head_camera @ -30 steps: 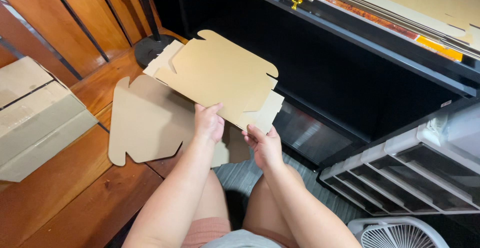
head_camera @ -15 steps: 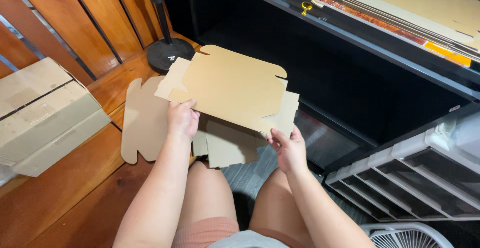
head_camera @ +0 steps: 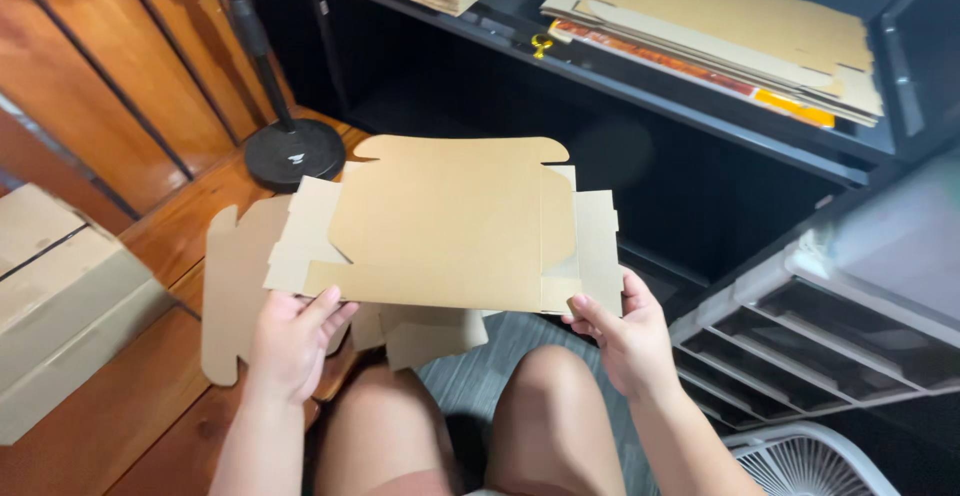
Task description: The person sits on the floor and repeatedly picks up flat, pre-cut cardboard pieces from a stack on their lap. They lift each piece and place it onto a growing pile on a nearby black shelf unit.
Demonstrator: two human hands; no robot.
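Hands, left [head_camera: 292, 341] and right [head_camera: 625, 334], hold flat cardboard blank [head_camera: 440, 226] level above knees.

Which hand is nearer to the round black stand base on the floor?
Left. The left hand is below the black stand base; the right hand is far across, past the flat cardboard.

Matt brown cardboard over glossy wood.
The flat box blank [head_camera: 440, 226] is smooth, matt cardboard; the floor [head_camera: 130, 426] at seven o'clock is varnished, shiny wood; the shelf [head_camera: 640, 86] at twelve looks like dark, matt metal.
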